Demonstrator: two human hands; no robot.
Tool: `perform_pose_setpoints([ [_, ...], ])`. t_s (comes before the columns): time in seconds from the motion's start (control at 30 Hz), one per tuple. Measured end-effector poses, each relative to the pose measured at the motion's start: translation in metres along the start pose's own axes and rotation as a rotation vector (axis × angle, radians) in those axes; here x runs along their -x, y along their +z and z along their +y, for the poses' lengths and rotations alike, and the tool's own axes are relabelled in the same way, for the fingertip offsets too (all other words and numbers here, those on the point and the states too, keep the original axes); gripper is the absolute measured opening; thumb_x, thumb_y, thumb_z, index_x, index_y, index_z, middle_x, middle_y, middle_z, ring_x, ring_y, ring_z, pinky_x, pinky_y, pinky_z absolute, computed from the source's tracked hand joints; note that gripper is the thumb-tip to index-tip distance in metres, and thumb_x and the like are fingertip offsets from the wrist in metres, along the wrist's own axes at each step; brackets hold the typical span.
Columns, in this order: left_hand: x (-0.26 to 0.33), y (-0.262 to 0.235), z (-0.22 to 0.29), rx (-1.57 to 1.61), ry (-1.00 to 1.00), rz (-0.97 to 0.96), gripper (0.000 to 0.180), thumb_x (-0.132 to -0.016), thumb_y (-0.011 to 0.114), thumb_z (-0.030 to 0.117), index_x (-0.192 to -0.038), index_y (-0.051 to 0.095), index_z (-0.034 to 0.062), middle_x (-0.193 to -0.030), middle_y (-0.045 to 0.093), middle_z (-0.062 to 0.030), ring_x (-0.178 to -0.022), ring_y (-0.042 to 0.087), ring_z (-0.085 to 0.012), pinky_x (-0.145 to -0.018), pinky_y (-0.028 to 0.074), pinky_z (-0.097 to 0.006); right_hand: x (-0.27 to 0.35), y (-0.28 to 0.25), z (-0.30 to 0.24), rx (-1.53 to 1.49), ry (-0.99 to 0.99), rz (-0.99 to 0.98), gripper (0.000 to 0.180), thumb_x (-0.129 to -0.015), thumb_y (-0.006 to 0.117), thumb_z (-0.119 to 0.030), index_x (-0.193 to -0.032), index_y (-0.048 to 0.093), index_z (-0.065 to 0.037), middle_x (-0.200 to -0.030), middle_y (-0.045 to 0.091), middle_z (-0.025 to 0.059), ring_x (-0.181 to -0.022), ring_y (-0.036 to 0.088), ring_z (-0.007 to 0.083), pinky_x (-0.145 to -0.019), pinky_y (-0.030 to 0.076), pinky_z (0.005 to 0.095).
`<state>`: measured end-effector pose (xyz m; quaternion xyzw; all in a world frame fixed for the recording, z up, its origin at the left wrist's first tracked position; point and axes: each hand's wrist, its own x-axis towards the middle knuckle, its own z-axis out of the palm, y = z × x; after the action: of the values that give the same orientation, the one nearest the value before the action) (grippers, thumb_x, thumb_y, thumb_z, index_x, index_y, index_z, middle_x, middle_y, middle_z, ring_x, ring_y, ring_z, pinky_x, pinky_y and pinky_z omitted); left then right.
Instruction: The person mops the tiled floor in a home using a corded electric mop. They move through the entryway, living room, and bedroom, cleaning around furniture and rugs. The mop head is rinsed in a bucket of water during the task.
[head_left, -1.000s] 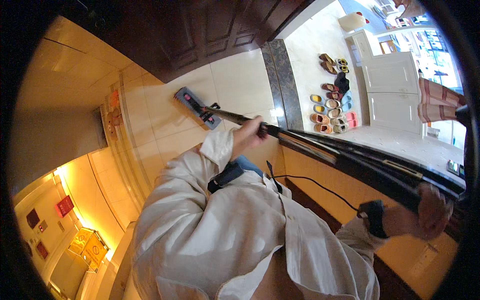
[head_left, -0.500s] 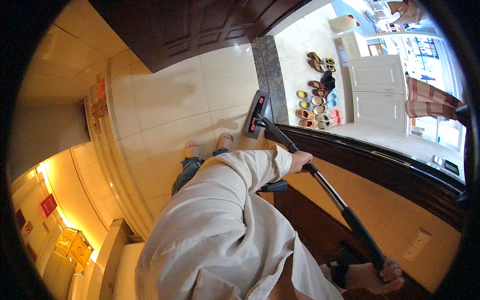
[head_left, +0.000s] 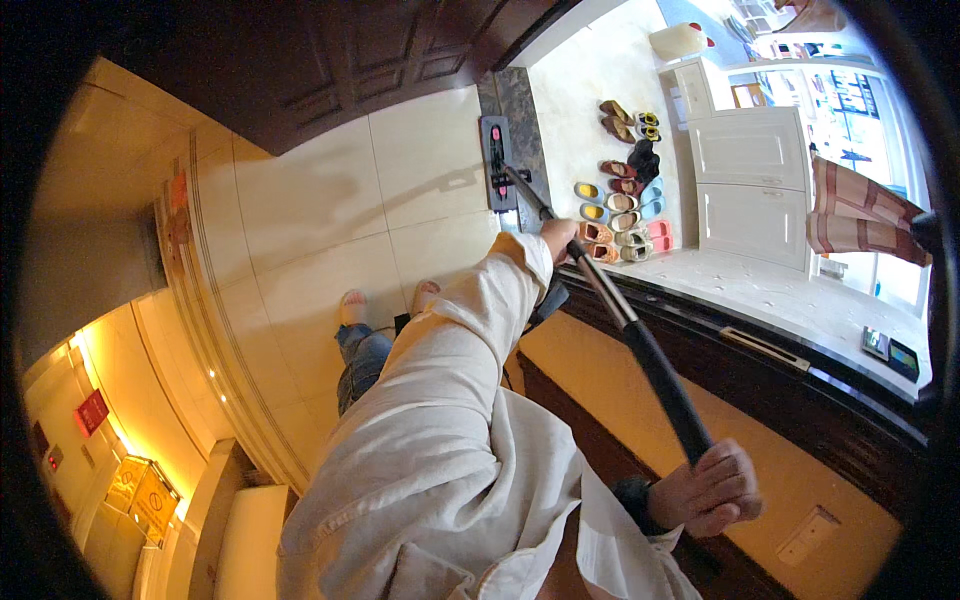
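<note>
Nearest, the right hand (head_left: 712, 490) grips the mop handle's (head_left: 650, 360) top end for leverage; farther up, the left hand (head_left: 558, 238) clasps mid-shaft to steer — the mop head (head_left: 499, 163) lies flat on the far tiled floor (head_left: 320, 200), left of the shoes (head_left: 625, 200).

Mop head (head_left: 499, 163) lies flat on the tiled floor (head_left: 320, 210), against the stone threshold strip (head_left: 524, 110) on its right. The mop handle (head_left: 620, 320) runs from it down and right, between the left hand (head_left: 558, 238) (higher on the shaft) and the right hand (head_left: 710, 490) at its near end. Right of the strip, rows of shoes (head_left: 622, 195) stand before a cabinet (head_left: 752, 185). Both feet (head_left: 388, 298) stand on the floor, left of the handle.
</note>
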<state>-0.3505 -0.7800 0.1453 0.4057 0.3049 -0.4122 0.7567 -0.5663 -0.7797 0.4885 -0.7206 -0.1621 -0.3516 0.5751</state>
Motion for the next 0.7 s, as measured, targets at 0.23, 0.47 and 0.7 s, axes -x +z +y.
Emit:
perform_pose_setpoints([
  [0.23, -0.028, 0.020, 0.006, 0.136, 0.105, 0.033, 0.008, -0.064, 0.050, 0.007, -0.059, 0.050, 0.0012, -0.055, 0.051, -0.0110, -0.045, 0.051, -0.0228, -0.039, 0.038, -0.036, -0.016, -0.035, 0.031, -0.017, -0.067, -0.084, 0.027, -0.078, 0.057, -0.018, -0.063, 0.036, -0.015, -0.050, 0.037, -0.0051, -0.044, 0.036, 0.0096, -0.040, 0.028, 0.0244],
  [0.47, -0.032, -0.002, 0.004, 0.116, 0.110, -0.003, 0.017, -0.074, 0.052, 0.019, -0.077, 0.052, 0.0018, -0.061, 0.055, -0.0090, -0.047, 0.052, -0.0192, -0.041, 0.043, -0.032, -0.012, -0.065, 0.041, -0.016, -0.033, -0.246, 0.021, -0.077, 0.057, -0.021, -0.066, 0.040, -0.014, -0.052, 0.031, -0.0049, -0.047, 0.031, 0.0101, -0.051, 0.031, 0.0279],
  [0.7, 0.032, -0.074, -0.012, 0.296, 0.124, -0.077, 0.015, -0.073, 0.056, 0.013, -0.070, 0.045, 0.0026, -0.063, 0.048, -0.0077, -0.054, 0.053, -0.0217, -0.050, 0.050, -0.037, -0.017, -0.084, 0.015, -0.447, 0.006, -0.311, 0.016, -0.075, 0.052, -0.024, -0.070, 0.038, -0.018, -0.065, 0.037, -0.0051, -0.060, 0.037, 0.0150, -0.055, 0.031, 0.0340],
])
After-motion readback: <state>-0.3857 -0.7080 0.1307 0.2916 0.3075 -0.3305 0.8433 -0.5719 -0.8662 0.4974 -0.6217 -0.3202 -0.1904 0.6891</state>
